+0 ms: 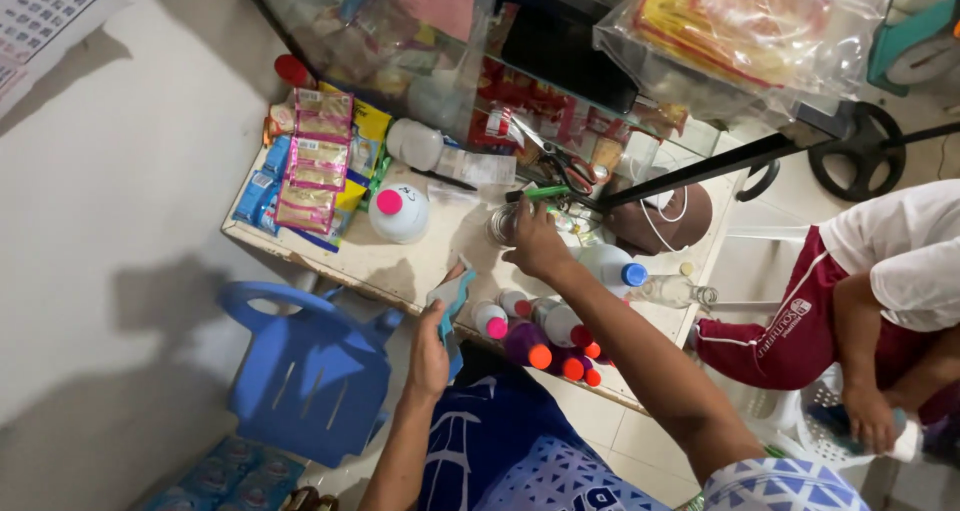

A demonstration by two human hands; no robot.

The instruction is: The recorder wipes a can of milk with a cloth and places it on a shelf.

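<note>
Left hand [430, 356] grips a teal card [452, 296], fingers clamped on its lower end; the card stands upright at the near edge of the desk [400, 266]. Right hand [535, 243] reaches further onto the desk, fingers curled down over a small clear jar [502, 225]; whether they actually grip it cannot be told.

Between the two hands and just right of the left fingers: a cluster of bottles [545, 336] with pink, red and orange caps, lying at the desk's near edge. Right of the right forearm: a white bottle with a blue cap [612, 268] and a clear glass bottle [672, 291] on its side. Left of the right fingers: a white round tub with a pink lid [398, 212]. Beyond the right fingers: scissors [570, 169] and a green marker [540, 193]. Further left: hanging strips of pink sachets [315, 161] over blue and yellow packets.

Desk surface is pale, worn and crowded. Behind it, a glass cabinet [420, 41] holds assorted goods; bagged packets [740, 26] rest on top.

Room: grey wall at left, pale tiled floor. A blue plastic chair [305, 371] stands below the left hand. At right, a second person in white top and maroon shorts [800, 316] sits well apart from both hands.
</note>
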